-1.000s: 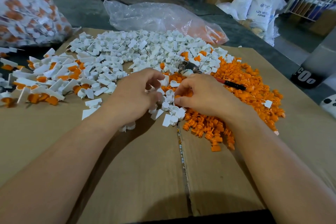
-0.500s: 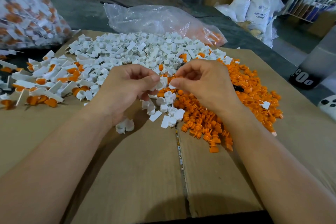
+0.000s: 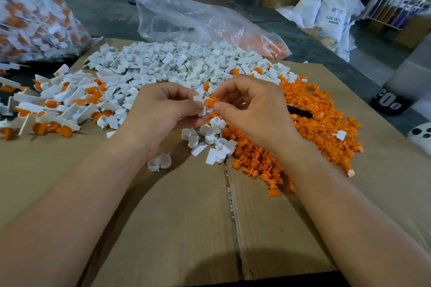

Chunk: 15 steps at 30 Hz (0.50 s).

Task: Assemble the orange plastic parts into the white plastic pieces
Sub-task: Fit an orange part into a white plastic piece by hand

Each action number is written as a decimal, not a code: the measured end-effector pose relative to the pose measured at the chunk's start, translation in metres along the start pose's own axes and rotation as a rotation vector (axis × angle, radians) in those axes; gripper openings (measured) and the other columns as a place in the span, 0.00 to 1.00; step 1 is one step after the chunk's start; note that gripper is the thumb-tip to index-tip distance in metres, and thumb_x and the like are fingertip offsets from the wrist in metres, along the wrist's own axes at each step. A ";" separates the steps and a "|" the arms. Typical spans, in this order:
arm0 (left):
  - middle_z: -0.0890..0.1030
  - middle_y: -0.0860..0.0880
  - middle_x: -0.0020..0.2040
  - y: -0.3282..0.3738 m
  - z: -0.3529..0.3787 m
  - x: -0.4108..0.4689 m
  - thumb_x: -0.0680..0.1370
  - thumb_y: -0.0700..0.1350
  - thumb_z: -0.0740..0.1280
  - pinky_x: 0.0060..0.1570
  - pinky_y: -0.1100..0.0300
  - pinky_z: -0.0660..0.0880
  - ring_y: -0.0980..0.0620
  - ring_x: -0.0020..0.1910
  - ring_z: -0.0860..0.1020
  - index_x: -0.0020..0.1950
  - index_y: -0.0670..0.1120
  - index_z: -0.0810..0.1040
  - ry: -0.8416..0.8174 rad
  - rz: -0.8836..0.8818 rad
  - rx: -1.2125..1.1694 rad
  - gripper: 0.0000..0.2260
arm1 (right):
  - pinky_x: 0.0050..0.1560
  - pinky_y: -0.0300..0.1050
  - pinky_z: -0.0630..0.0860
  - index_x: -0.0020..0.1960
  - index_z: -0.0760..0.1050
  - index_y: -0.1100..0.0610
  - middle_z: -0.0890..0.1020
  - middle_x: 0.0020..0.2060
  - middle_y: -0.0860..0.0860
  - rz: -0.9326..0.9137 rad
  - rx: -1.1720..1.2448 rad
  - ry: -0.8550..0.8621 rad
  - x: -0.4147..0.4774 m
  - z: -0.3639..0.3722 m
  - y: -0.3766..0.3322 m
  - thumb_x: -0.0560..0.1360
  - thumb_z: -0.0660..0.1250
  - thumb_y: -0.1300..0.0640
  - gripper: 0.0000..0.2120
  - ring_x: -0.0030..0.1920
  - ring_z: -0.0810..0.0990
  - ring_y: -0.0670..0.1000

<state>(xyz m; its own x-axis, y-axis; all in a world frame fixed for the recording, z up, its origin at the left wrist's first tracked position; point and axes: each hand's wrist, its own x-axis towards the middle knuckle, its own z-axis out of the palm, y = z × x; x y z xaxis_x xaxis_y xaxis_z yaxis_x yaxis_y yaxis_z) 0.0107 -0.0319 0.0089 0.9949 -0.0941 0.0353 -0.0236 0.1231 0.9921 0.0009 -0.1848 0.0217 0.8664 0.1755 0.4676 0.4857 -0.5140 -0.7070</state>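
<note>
Head | pinches white piece (image 3: 200, 106) in left hand (image 3: 163, 112), held as socket | pinches orange part (image 3: 211, 102) in right hand (image 3: 251, 112), touching it, aligned for pressing in | above piles (image 3: 314, 128), within reach

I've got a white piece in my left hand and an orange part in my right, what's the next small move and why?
Probably press the orange part into the white piece. Your right hand pinches it right against the piece your left hand holds, and most of the orange shows, so it seems not yet seated.
</note>
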 end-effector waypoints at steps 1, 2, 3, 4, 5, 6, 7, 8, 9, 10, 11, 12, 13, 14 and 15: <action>0.81 0.45 0.29 0.000 0.000 -0.001 0.70 0.30 0.68 0.33 0.65 0.78 0.49 0.33 0.82 0.36 0.39 0.77 -0.009 0.008 0.000 0.06 | 0.36 0.29 0.73 0.41 0.77 0.55 0.77 0.33 0.44 0.005 -0.009 0.004 0.000 0.000 0.000 0.69 0.71 0.66 0.07 0.35 0.76 0.40; 0.81 0.45 0.29 0.000 0.000 -0.001 0.70 0.30 0.68 0.33 0.65 0.78 0.49 0.33 0.82 0.35 0.39 0.76 -0.015 0.015 -0.004 0.07 | 0.36 0.29 0.72 0.41 0.78 0.56 0.78 0.32 0.44 0.011 -0.013 0.012 0.000 0.001 0.000 0.69 0.70 0.66 0.06 0.34 0.76 0.40; 0.81 0.45 0.28 0.001 0.001 -0.002 0.70 0.30 0.68 0.32 0.65 0.78 0.49 0.32 0.82 0.35 0.39 0.76 -0.023 0.021 -0.010 0.07 | 0.35 0.29 0.72 0.41 0.78 0.57 0.78 0.32 0.44 0.015 -0.017 0.022 0.000 0.001 0.001 0.69 0.70 0.66 0.06 0.34 0.76 0.40; 0.81 0.45 0.28 0.001 0.002 -0.002 0.70 0.29 0.68 0.32 0.66 0.77 0.49 0.32 0.82 0.35 0.39 0.76 -0.035 0.028 -0.014 0.07 | 0.35 0.29 0.72 0.40 0.78 0.57 0.78 0.31 0.44 0.018 -0.022 0.033 0.000 0.001 0.001 0.69 0.70 0.66 0.06 0.33 0.76 0.39; 0.81 0.45 0.28 0.001 0.002 -0.003 0.70 0.29 0.68 0.31 0.66 0.77 0.50 0.31 0.82 0.35 0.38 0.76 -0.048 0.035 -0.014 0.07 | 0.35 0.29 0.72 0.40 0.78 0.57 0.77 0.31 0.44 0.017 -0.029 0.042 0.000 0.002 0.000 0.69 0.70 0.66 0.06 0.32 0.76 0.38; 0.81 0.45 0.28 0.002 0.002 -0.003 0.70 0.29 0.68 0.31 0.66 0.77 0.50 0.31 0.82 0.35 0.38 0.75 -0.059 0.040 -0.011 0.07 | 0.35 0.29 0.73 0.40 0.78 0.57 0.77 0.31 0.43 0.014 -0.043 0.051 0.000 0.003 0.000 0.68 0.70 0.67 0.06 0.32 0.76 0.38; 0.81 0.45 0.28 0.002 0.003 -0.004 0.70 0.29 0.68 0.31 0.66 0.77 0.51 0.30 0.82 0.35 0.38 0.75 -0.067 0.044 -0.010 0.06 | 0.35 0.30 0.73 0.40 0.79 0.57 0.77 0.31 0.42 0.006 -0.063 0.061 0.000 0.004 0.000 0.68 0.70 0.66 0.05 0.32 0.76 0.38; 0.81 0.46 0.28 0.002 0.003 -0.004 0.70 0.29 0.68 0.31 0.66 0.77 0.52 0.29 0.81 0.36 0.38 0.75 -0.070 0.047 -0.008 0.06 | 0.35 0.31 0.74 0.40 0.79 0.58 0.77 0.30 0.42 -0.005 -0.089 0.073 -0.001 0.005 0.000 0.68 0.70 0.66 0.05 0.32 0.76 0.40; 0.81 0.46 0.27 0.002 0.002 -0.004 0.69 0.29 0.68 0.31 0.67 0.77 0.52 0.29 0.81 0.36 0.37 0.75 -0.071 0.052 -0.004 0.06 | 0.35 0.32 0.74 0.40 0.79 0.58 0.76 0.30 0.41 -0.018 -0.114 0.085 -0.001 0.006 0.000 0.68 0.70 0.66 0.04 0.32 0.76 0.41; 0.81 0.46 0.27 0.002 0.002 -0.004 0.69 0.29 0.68 0.31 0.67 0.76 0.53 0.28 0.81 0.36 0.37 0.75 -0.071 0.057 0.003 0.06 | 0.35 0.34 0.75 0.40 0.79 0.58 0.76 0.30 0.41 -0.030 -0.135 0.096 -0.001 0.007 -0.001 0.68 0.70 0.65 0.04 0.31 0.75 0.41; 0.81 0.46 0.27 0.002 0.002 -0.005 0.69 0.29 0.68 0.31 0.67 0.76 0.54 0.27 0.80 0.36 0.37 0.75 -0.071 0.064 0.012 0.06 | 0.35 0.35 0.75 0.40 0.79 0.59 0.75 0.30 0.41 -0.041 -0.151 0.104 -0.001 0.007 -0.001 0.67 0.70 0.65 0.03 0.31 0.75 0.41; 0.81 0.47 0.27 0.002 0.003 -0.005 0.69 0.29 0.68 0.31 0.68 0.77 0.54 0.27 0.80 0.36 0.37 0.75 -0.071 0.072 0.023 0.06 | 0.35 0.37 0.75 0.40 0.79 0.59 0.75 0.29 0.41 -0.048 -0.163 0.109 -0.001 0.007 -0.002 0.67 0.70 0.65 0.03 0.30 0.75 0.42; 0.81 0.47 0.27 0.002 0.003 -0.006 0.69 0.29 0.68 0.31 0.68 0.77 0.54 0.27 0.80 0.36 0.38 0.75 -0.068 0.081 0.037 0.06 | 0.35 0.38 0.75 0.39 0.79 0.59 0.75 0.29 0.42 -0.051 -0.169 0.112 -0.001 0.007 -0.002 0.67 0.70 0.65 0.03 0.30 0.75 0.43; 0.81 0.47 0.27 0.002 0.004 -0.007 0.69 0.30 0.69 0.31 0.68 0.77 0.54 0.27 0.81 0.36 0.39 0.76 -0.063 0.093 0.054 0.06 | 0.35 0.39 0.75 0.39 0.79 0.59 0.75 0.29 0.43 -0.050 -0.171 0.113 -0.001 0.007 -0.002 0.67 0.70 0.65 0.03 0.32 0.76 0.44; 0.81 0.48 0.27 0.001 0.004 -0.007 0.69 0.30 0.69 0.31 0.68 0.77 0.55 0.27 0.80 0.36 0.39 0.76 -0.056 0.106 0.074 0.06 | 0.35 0.40 0.75 0.38 0.79 0.60 0.76 0.29 0.43 -0.047 -0.172 0.112 -0.001 0.007 -0.002 0.67 0.69 0.65 0.03 0.34 0.77 0.45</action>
<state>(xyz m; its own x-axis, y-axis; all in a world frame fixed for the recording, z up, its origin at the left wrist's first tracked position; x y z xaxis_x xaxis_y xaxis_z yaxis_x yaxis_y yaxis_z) 0.0030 -0.0352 0.0104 0.9796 -0.1394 0.1448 -0.1372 0.0625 0.9886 -0.0006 -0.1776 0.0187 0.8199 0.1129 0.5612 0.4902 -0.6448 -0.5865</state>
